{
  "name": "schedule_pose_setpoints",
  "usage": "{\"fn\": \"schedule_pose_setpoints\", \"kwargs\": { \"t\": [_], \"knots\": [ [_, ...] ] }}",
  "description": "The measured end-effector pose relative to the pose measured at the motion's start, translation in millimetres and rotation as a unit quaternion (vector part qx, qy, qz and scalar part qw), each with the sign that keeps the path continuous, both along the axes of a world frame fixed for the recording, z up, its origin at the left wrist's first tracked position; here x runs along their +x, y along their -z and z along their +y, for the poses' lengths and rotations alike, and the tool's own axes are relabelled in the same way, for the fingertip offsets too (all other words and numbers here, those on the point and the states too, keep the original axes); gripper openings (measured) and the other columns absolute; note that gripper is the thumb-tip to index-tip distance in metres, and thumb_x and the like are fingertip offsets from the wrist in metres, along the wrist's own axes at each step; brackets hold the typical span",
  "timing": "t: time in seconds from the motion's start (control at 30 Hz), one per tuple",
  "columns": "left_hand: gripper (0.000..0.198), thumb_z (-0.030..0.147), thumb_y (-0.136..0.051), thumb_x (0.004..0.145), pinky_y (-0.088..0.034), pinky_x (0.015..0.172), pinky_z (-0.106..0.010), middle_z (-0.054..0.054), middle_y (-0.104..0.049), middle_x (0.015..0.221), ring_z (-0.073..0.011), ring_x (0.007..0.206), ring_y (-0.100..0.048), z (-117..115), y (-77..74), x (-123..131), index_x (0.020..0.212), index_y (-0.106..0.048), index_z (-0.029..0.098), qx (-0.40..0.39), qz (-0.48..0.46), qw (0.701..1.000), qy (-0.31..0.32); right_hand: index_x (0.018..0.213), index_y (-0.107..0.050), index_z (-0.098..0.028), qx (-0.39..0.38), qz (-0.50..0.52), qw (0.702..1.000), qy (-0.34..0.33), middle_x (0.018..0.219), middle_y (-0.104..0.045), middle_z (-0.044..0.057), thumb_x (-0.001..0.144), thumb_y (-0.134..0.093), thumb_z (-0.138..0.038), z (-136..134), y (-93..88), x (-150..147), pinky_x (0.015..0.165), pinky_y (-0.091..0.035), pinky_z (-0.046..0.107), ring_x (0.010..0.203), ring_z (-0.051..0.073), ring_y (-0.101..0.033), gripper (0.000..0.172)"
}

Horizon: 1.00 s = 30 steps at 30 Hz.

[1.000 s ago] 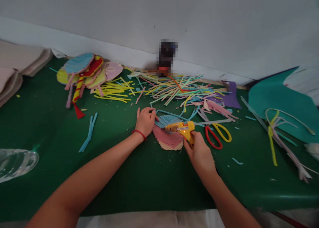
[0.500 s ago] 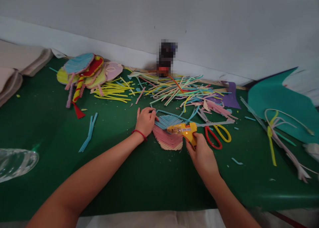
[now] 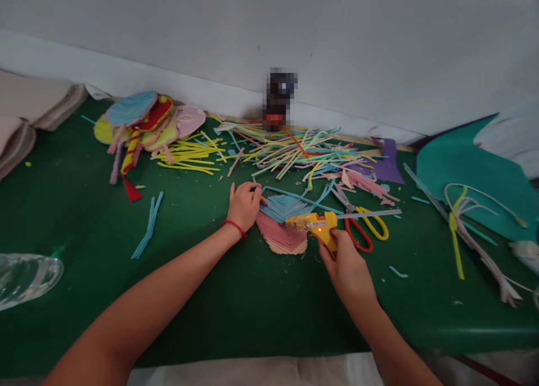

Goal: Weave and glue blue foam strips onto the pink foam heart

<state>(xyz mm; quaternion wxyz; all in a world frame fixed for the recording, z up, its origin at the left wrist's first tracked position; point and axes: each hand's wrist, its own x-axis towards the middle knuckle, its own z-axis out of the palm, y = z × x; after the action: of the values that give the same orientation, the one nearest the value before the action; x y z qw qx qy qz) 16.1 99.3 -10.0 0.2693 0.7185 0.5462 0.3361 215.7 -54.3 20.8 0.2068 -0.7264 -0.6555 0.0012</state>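
One striped blue-and-pink panel [image 3: 283, 233] is lying on the table [image 3: 210, 318] between the left hand [image 3: 244, 207] and right hand [image 3: 347, 259]. The left hand is touching its far-left edge beside a bent blue strip [image 3: 291, 193]; its grip is not discernible. The right hand is gripping a yellow glue gun [image 3: 323, 226], just left of scissors [image 3: 365, 235]. Its nozzle, if hot, is posing a burn risk should either hand slip.

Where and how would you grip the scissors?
Probably by the outer yellow loop, coming from the near right: the scissors lie with loops toward the person and blades pointing away, while the glue gun and right hand crowd the left side.
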Motion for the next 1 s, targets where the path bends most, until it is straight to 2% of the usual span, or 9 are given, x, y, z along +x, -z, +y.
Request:
{"fn": "schedule_pose_setpoints", "kwargs": {
  "t": [0.37, 1.0],
  "knots": [
    [0.051, 0.029, -0.031, 0.094, -0.014, 0.115, -0.050, -0.001, -0.066, 0.111, -0.0196, 0.114, -0.053, -0.1, -1.2, 0.5, 0.058, -0.067, 0.024, -0.004, 0.003, 1.000, -0.001, 0.100, -0.048, -0.020, 0.006, -0.012, 1.000, -0.002, 0.084, -0.061, 0.008, 0.090, -0.039, -0.034, -4.6, -4.1, 2.3, 0.058, -0.046, 0.028, 0.071, 0.020, -0.062, 0.019],
    [0.051, 0.029, -0.031, 0.095, -0.014, 0.115, -0.051, -0.001, -0.066, 0.111, -0.0186, 0.114, -0.054, -0.6, -3.2, -0.2, 0.059, -0.066, 0.024, -0.003, 0.011, 1.000, -0.001, 0.104, -0.047, -0.020, -0.007, -0.016, 1.000, -0.011, 0.095, -0.062, 0.011, 0.091, -0.038, -0.032, -13.3, -3.8, 11.7, 0.065, -0.050, 0.031, 0.082, 0.023, -0.064, 0.020]
  ]
}}
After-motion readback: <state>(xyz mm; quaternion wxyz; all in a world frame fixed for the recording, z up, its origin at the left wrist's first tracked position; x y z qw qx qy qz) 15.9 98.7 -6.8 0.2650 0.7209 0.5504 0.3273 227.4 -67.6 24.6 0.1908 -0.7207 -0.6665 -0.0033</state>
